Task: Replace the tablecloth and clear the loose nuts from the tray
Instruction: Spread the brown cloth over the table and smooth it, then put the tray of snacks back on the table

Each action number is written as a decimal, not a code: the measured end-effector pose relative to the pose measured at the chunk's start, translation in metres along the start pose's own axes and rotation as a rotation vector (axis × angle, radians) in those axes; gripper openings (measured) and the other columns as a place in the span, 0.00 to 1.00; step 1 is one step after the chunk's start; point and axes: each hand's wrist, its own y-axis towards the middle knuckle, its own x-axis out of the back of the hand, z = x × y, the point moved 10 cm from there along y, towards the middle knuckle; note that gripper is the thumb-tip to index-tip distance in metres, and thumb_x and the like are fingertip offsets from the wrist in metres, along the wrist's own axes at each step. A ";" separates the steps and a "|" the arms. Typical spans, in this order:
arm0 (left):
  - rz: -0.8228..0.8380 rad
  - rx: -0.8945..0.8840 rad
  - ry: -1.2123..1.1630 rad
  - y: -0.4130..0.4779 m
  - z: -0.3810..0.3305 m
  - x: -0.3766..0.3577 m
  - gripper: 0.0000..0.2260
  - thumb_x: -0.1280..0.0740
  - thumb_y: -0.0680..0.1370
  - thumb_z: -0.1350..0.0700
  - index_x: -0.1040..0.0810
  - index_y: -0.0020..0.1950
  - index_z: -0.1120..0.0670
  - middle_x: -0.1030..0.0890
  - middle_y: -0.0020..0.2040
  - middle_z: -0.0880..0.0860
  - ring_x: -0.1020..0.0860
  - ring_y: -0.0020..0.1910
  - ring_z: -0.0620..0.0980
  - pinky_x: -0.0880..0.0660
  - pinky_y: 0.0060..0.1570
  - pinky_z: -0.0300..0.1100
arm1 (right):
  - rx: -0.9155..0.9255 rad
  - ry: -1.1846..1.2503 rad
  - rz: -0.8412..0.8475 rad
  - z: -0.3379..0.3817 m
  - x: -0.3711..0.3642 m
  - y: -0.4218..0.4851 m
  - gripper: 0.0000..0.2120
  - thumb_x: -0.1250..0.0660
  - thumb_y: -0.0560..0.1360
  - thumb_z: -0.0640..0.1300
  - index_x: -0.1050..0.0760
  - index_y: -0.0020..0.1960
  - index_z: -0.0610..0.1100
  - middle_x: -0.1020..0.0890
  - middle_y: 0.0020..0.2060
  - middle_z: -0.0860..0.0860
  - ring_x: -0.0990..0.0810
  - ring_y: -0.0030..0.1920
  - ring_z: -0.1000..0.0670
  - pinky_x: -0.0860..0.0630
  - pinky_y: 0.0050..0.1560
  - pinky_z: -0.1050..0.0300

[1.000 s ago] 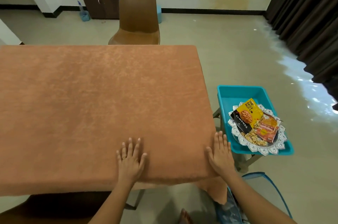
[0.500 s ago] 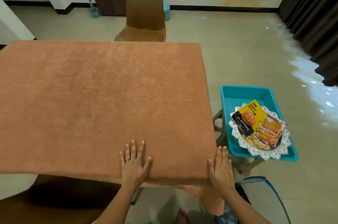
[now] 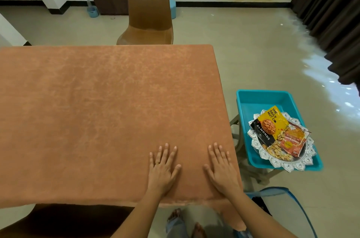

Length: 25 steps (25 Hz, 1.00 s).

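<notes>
Pressing flat near the counter's front edge, the left hand (image 3: 162,167) and right hand (image 3: 222,167) lie with fingers spread wide, holding nothing; beneath them the orange tablecloth (image 3: 109,105) covers the whole counter, soft and limp by its look, best gripped at its hanging near corner. Farther right, the silver tray (image 3: 303,162) sits in a blue bin (image 3: 259,99); its loose nuts (image 3: 277,150) look light and scatter-prone.
</notes>
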 end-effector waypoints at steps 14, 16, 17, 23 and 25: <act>0.112 -0.237 -0.010 0.064 -0.055 -0.009 0.28 0.56 0.77 0.36 0.52 0.77 0.41 0.56 0.78 0.49 0.56 0.77 0.56 0.67 0.70 0.56 | -0.172 0.076 -0.014 -0.012 0.014 0.027 0.32 0.55 0.79 0.61 0.57 0.78 0.46 0.57 0.76 0.49 0.58 0.77 0.48 0.63 0.73 0.50; 0.099 -0.225 -0.033 0.083 -0.068 -0.007 0.30 0.57 0.76 0.36 0.48 0.77 0.43 0.50 0.79 0.52 0.52 0.77 0.57 0.65 0.71 0.58 | -0.269 0.131 -0.037 -0.052 0.018 0.023 0.34 0.60 0.78 0.63 0.61 0.77 0.46 0.62 0.75 0.50 0.64 0.76 0.50 0.68 0.73 0.53; 0.086 -0.234 -0.050 0.092 -0.081 -0.004 0.30 0.56 0.76 0.36 0.45 0.77 0.44 0.48 0.78 0.53 0.50 0.77 0.58 0.63 0.71 0.59 | -0.320 0.156 -0.052 -0.073 0.022 0.021 0.35 0.62 0.77 0.63 0.62 0.77 0.45 0.63 0.75 0.49 0.65 0.76 0.50 0.69 0.73 0.53; 0.118 -0.445 -0.162 0.145 -0.220 -0.001 0.32 0.59 0.76 0.38 0.44 0.77 0.50 0.47 0.78 0.55 0.51 0.77 0.54 0.63 0.72 0.50 | -0.589 0.275 -0.141 -0.199 0.046 0.016 0.33 0.53 0.80 0.57 0.54 0.77 0.38 0.55 0.77 0.41 0.59 0.77 0.44 0.57 0.75 0.48; 0.156 -0.471 -0.222 0.163 -0.269 -0.012 0.30 0.54 0.79 0.39 0.45 0.77 0.52 0.46 0.78 0.57 0.50 0.77 0.54 0.59 0.73 0.47 | -0.696 0.310 -0.161 -0.244 0.050 0.011 0.33 0.45 0.80 0.53 0.52 0.77 0.37 0.52 0.76 0.39 0.57 0.76 0.41 0.54 0.75 0.45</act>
